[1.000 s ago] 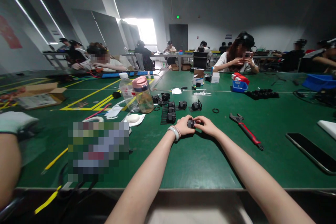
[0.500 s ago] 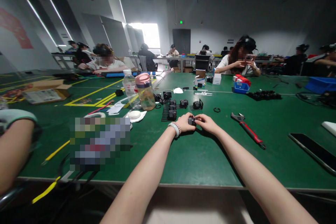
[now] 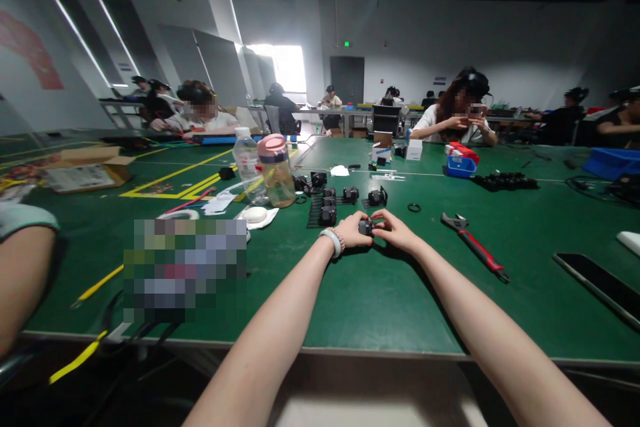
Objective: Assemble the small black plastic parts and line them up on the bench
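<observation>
A small black block-shaped part sits low over the green table between my two hands. My left hand, with a pale bangle and a beaded bracelet at its wrist, is closed around the part's left side. From the right, the fingers of my right hand pinch the same part. Just beyond my hands lie several similar black parts with thin comb-like strips, and another black part stands apart from them. A black ring lies to the right of these.
An adjustable wrench and a phone lie to my right. A pink-lidded bottle and a clear bottle stand at the left. A blue bin is farther back. Another person's arm reaches in at far left.
My right hand's fingers have shifted slightly over the black part, while my left hand keeps its hold. The view has tilted a little. The other person's arm at far left has moved slightly left.
</observation>
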A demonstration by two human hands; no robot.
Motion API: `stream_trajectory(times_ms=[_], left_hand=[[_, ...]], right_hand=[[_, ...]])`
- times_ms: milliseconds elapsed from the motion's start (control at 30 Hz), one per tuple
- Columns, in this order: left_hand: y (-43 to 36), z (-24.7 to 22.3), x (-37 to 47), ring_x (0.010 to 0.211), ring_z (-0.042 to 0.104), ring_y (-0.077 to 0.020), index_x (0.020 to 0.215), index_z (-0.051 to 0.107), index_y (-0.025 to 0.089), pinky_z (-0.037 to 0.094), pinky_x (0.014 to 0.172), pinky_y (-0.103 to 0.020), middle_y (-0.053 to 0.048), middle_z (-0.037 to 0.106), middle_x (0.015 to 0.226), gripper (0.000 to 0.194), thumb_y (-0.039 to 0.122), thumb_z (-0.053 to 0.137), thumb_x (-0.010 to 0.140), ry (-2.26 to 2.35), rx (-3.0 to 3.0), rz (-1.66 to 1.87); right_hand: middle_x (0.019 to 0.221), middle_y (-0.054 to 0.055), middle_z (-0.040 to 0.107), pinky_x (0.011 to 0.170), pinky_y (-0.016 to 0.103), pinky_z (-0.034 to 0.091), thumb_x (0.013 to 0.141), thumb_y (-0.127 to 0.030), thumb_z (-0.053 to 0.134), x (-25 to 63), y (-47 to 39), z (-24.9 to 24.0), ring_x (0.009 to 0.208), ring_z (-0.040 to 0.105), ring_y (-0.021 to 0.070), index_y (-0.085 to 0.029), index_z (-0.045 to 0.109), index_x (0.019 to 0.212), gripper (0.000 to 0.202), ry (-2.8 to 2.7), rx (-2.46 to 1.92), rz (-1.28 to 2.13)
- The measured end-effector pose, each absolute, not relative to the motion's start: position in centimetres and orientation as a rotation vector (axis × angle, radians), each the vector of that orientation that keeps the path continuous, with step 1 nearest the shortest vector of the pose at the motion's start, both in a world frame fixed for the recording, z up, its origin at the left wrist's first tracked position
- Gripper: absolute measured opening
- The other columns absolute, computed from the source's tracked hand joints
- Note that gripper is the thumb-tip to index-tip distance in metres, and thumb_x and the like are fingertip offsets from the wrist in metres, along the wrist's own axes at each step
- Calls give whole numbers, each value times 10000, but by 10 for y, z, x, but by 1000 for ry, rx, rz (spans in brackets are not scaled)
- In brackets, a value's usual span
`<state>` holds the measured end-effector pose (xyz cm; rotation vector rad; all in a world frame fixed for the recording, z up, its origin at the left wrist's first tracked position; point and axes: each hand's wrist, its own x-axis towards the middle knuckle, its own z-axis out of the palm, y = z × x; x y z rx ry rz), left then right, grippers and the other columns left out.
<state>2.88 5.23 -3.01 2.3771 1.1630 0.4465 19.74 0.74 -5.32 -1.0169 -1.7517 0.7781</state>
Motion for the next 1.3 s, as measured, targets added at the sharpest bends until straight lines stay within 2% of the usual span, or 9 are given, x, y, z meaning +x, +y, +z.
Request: stream_trajectory(times_ms=[133, 333, 1033, 1300], left_hand=[[53, -31, 30, 730, 571, -176, 1049, 453, 166, 459, 648, -276, -24, 583, 846, 625, 345, 661, 487, 1124, 2336, 468], [53, -31, 32, 693, 566, -158, 1028, 458, 148, 461, 638, -276, -26, 591, 819, 589, 318, 657, 501, 1086, 2330, 499], [53, -30, 29, 663, 560, -157, 1030, 459, 177, 449, 573, -254, -15, 567, 792, 597, 367, 649, 496, 1092, 2356, 481], [41, -19, 33, 672, 562, -151, 961, 489, 176, 459, 581, -241, 4, 571, 759, 532, 292, 662, 471, 1142, 2271, 501]], right_hand=[[1047, 29, 480, 741, 307, 450, 616, -189, 610, 199, 8, -54, 809, 554, 141, -202, 468, 990, 400, -1779, -962, 821], [1030, 25, 456, 743, 310, 451, 603, -186, 622, 200, 9, -54, 792, 556, 132, -204, 492, 966, 386, -1786, -993, 800], [961, 21, 531, 776, 306, 412, 665, -238, 580, 200, 6, -51, 796, 547, 139, -190, 537, 938, 281, -1812, -1121, 673], [916, 19, 558, 764, 298, 404, 698, -284, 555, 201, 7, -53, 795, 537, 142, -184, 557, 930, 253, -1826, -1164, 611]])
